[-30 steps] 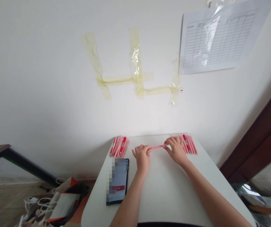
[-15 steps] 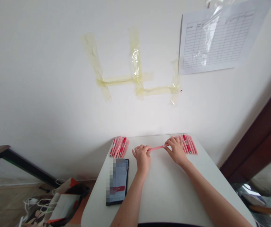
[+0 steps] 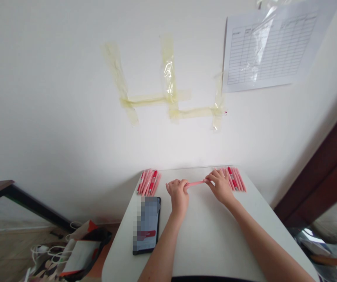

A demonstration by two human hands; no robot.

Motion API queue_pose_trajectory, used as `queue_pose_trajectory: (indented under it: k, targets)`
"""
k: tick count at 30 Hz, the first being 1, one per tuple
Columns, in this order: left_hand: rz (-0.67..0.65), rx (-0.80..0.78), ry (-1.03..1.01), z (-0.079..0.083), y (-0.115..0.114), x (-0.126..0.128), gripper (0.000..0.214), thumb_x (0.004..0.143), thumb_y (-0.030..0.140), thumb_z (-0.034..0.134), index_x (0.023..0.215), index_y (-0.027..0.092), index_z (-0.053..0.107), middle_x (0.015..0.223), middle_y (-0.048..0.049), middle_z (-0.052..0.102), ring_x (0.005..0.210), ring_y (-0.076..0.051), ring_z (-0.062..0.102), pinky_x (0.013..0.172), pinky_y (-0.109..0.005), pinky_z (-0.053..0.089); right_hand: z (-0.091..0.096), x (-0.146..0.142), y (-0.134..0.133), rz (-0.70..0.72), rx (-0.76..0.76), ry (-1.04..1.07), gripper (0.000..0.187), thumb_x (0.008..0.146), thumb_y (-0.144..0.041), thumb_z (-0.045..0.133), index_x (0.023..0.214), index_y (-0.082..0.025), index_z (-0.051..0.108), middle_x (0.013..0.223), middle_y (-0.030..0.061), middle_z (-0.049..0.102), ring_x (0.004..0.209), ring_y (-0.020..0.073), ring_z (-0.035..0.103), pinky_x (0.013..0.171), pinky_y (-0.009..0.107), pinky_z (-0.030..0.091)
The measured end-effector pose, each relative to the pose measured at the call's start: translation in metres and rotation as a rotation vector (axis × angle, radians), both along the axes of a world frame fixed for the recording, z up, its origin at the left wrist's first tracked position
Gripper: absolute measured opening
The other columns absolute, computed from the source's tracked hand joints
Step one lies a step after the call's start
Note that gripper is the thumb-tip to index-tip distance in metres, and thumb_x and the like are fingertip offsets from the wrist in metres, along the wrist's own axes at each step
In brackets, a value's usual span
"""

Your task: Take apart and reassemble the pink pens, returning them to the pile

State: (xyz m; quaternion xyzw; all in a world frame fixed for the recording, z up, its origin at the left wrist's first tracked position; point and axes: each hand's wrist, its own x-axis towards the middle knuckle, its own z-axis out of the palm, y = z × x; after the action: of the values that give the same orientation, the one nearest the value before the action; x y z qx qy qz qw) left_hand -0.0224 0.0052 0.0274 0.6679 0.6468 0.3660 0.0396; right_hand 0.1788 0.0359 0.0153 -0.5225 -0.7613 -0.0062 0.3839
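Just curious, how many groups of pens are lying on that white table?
2: the left group, just beyond the phone, and the right group, at the far right corner, partly hidden by the right hand.

There's a small nudge, lower middle of frame: left hand (image 3: 179, 192) slips slightly rightward, pink pen (image 3: 196, 183) shifting with it!

Here's a pink pen (image 3: 196, 183) over the white table (image 3: 212, 239), pink-and-red pens (image 3: 148, 183) at its far left, a matching bunch (image 3: 238, 180) far right; beyond the table, yellowish tape (image 3: 149, 101), grey-gridded white paper (image 3: 274, 51)!
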Motion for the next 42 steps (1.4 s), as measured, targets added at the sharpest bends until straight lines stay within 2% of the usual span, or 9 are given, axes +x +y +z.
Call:
queue_pose_trajectory:
  k: [4,7,12,18,23,26,29,34,42]
  targets:
    - [0.000,-0.015,-0.007,0.002,-0.001,0.000,0.025,0.091,0.012,0.052,0.094,0.025,0.073,0.093,-0.0034,0.067,0.108,-0.025,0.053,0.113,-0.054,0.029,-0.002,0.001,0.001,0.022,-0.016,0.050,0.028,0.101,-0.044,0.051,0.086,-0.027,0.067,0.092,0.0047,0.065,0.102,0.0285,0.055,0.115,0.065,0.018]
    - [0.007,-0.022,-0.003,-0.001,0.000,-0.001,0.024,0.091,0.014,0.054,0.096,0.027,0.073,0.095,-0.0030,0.068,0.111,-0.025,0.053,0.116,-0.062,0.024,-0.006,0.002,0.005,0.086,-0.061,0.195,0.029,0.098,-0.049,0.055,0.086,-0.026,0.067,0.092,0.0060,0.064,0.099,0.0284,0.055,0.105,0.057,0.036]
    - [-0.019,-0.015,0.006,-0.007,-0.001,0.001,0.016,0.093,0.022,0.057,0.098,0.030,0.071,0.099,-0.0019,0.071,0.114,-0.025,0.055,0.116,-0.072,0.017,-0.006,-0.001,0.011,0.206,-0.226,0.682,0.034,0.084,-0.057,0.072,0.083,-0.023,0.066,0.095,0.0065,0.066,0.096,0.0261,0.061,0.094,0.047,0.046]
    - [-0.149,-0.023,0.007,-0.010,-0.001,0.006,0.017,0.091,0.030,0.062,0.106,0.032,0.070,0.103,-0.0009,0.073,0.111,-0.022,0.058,0.120,-0.063,0.022,0.002,-0.003,0.008,0.398,-0.515,1.344,0.038,0.076,-0.055,0.081,0.085,-0.023,0.062,0.100,0.0048,0.072,0.102,0.0257,0.068,0.094,0.046,0.054]
    - [-0.109,-0.100,0.039,-0.017,0.002,0.004,0.035,0.092,0.032,0.060,0.127,0.031,0.061,0.126,-0.0056,0.068,0.127,-0.026,0.053,0.119,-0.065,0.026,0.003,0.005,0.012,0.404,-0.531,1.679,0.038,0.076,-0.051,0.083,0.095,-0.028,0.059,0.080,-0.0029,0.067,0.081,0.0204,0.070,0.079,0.043,0.059]
    - [-0.036,-0.187,0.147,-0.023,0.002,0.002,0.043,0.091,0.032,0.061,0.133,0.030,0.058,0.137,-0.0085,0.063,0.135,-0.032,0.046,0.116,-0.071,0.026,0.002,0.010,0.017,0.408,-0.532,1.817,0.033,0.080,-0.047,0.081,0.097,-0.030,0.058,0.069,-0.0074,0.057,0.059,0.0114,0.056,0.062,0.031,0.055]
    - [-0.018,-0.233,0.212,-0.027,0.002,0.001,0.042,0.091,0.034,0.059,0.133,0.031,0.059,0.143,-0.0082,0.059,0.140,-0.034,0.041,0.116,-0.074,0.023,0.003,0.014,0.018,0.444,-0.605,1.886,0.028,0.084,-0.046,0.076,0.094,-0.029,0.056,0.063,-0.0081,0.047,0.051,0.0093,0.043,0.050,0.023,0.043]
    - [-0.026,-0.254,0.227,-0.028,0.002,0.001,0.038,0.093,0.036,0.055,0.130,0.030,0.060,0.146,-0.0082,0.056,0.141,-0.033,0.039,0.117,-0.074,0.021,0.009,0.018,0.013,0.541,-0.753,1.804,0.034,0.086,-0.053,0.067,0.079,-0.025,0.050,0.065,-0.0054,0.041,0.054,0.0119,0.038,0.051,0.027,0.038]
    - [-0.032,-0.244,0.256,-0.027,0.002,0.000,0.037,0.092,0.037,0.056,0.129,0.031,0.061,0.144,-0.0096,0.056,0.138,-0.033,0.040,0.115,-0.072,0.024,0.014,0.022,0.011,0.540,-0.743,1.540,0.038,0.085,-0.050,0.052,0.064,-0.026,0.031,0.061,-0.0044,0.027,0.055,0.0149,0.026,0.052,0.031,0.032]
